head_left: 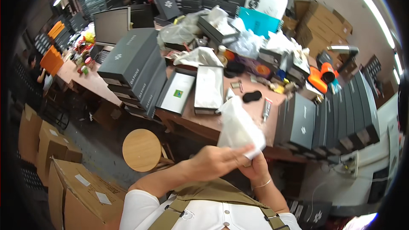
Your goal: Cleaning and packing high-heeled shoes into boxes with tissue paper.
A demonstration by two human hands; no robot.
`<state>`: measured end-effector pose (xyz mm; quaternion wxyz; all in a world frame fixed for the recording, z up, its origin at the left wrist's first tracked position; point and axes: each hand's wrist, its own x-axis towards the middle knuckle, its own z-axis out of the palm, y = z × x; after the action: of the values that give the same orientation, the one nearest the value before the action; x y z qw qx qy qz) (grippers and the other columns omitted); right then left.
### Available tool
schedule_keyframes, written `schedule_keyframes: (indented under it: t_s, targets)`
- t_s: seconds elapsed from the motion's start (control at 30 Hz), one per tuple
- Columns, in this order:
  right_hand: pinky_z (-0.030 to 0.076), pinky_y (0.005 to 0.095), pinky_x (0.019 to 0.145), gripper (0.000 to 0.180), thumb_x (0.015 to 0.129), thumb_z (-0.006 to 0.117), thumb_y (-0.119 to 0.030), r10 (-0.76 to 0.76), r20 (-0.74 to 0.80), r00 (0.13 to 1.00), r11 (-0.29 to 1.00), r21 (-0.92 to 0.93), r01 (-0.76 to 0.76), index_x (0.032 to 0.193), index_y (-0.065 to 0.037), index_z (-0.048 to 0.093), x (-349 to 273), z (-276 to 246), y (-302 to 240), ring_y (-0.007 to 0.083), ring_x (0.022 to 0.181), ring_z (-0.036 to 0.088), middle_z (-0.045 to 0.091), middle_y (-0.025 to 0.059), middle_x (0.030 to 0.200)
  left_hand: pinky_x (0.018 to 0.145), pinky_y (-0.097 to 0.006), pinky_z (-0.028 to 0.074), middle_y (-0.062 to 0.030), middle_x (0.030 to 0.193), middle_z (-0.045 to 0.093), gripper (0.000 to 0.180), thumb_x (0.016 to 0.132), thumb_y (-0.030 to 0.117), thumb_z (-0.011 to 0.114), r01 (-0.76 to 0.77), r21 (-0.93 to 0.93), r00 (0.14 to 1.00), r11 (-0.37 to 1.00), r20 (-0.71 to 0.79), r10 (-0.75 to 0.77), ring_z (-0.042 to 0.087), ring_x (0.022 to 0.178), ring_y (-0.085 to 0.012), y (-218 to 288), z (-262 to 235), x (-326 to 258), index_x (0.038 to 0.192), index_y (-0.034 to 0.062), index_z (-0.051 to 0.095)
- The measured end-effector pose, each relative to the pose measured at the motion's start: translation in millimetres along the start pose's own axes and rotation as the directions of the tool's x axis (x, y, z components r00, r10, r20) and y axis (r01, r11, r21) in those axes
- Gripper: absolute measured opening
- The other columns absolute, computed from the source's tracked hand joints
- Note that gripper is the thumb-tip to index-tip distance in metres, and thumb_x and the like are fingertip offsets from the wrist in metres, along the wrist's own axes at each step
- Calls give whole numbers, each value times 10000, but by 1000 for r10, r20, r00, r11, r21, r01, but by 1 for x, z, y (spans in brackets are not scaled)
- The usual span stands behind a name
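Both my hands are at a white, thin, sheet-like wrapping (239, 125), which looks like tissue paper or a soft bag. It stands up from my fingers, over the table's front edge; whether anything is inside is hidden. My left hand (213, 161) lies across its lower end with the fingers pressed together. Beneath, my right hand (256, 168) grips the same end, a thin bracelet on its wrist. Beyond the wrapping are an open shoe box lined with white paper (208, 86) and an open grey box part (178, 93) with a small green card on its white inside.
Stacked grey shoe boxes (134, 66) rise at the left, and a row of boxes (332, 119) stands at the right. A tube (267, 110) and a black pad (252, 96) lie on the table (194, 123). A round stool (142, 150) and cartons (85, 191) stand lower left.
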<state>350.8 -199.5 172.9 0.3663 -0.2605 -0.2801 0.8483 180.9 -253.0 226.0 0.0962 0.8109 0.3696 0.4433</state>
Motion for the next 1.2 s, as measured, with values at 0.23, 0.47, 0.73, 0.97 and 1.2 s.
schedule_keyframes:
  t_s: [0.23, 0.47, 0.73, 0.97, 1.2]
  targets:
    - [465, 477, 914, 691, 853, 576, -465, -76, -10, 997, 997, -13, 76, 1380, -80, 350, 96, -12, -5, 313, 1108, 552, 525, 123, 1277, 683, -254, 553, -124, 1249, 566, 313, 883, 85, 523, -202, -175, 958, 964, 169, 231, 655, 817, -197, -60, 16, 13, 1177, -9, 574]
    - [454, 493, 920, 686, 852, 564, -489, 109, 34, 993, 993, -58, -107, 1381, -105, 357, 142, -41, -20, 327, 1107, 549, 535, 126, 1263, 699, -282, 556, -138, 1263, 547, 328, 885, 119, 527, -50, -327, 878, 944, 435, 198, 657, 851, -241, -113, 29, 40, 1203, 37, 544]
    - [442, 511, 926, 681, 851, 551, -516, 417, 226, 880, 859, -415, -300, 1382, -133, 364, 220, -61, -36, 341, 1105, 546, 546, 130, 1247, 1008, -360, 368, -110, 1330, 435, 792, 806, 280, 723, 449, -813, 336, 370, -230, -913, 405, 1245, -211, -204, 46, 25, 1397, 17, 266]
    - [431, 528, 932, 678, 850, 540, -540, 658, 215, 722, 616, -704, -352, 1383, -158, 371, 247, -72, -19, 355, 1104, 544, 555, 133, 1232, 890, -354, 473, -80, 1128, 556, 684, 737, 233, 767, -65, -969, 18, 239, -241, -970, 551, 1013, -182, -238, 2, 26, 1278, 20, 407]
    - [354, 562, 990, 847, 810, 395, -741, 282, 56, 958, 940, 184, -288, 1445, -202, 241, 261, -28, -23, 374, 1144, 511, 556, 141, 1239, 881, -292, 459, -24, 1136, 545, 600, 778, 72, 719, 217, -814, 243, 540, -490, -837, 532, 1018, -121, -300, 7, 56, 1291, 70, 407]
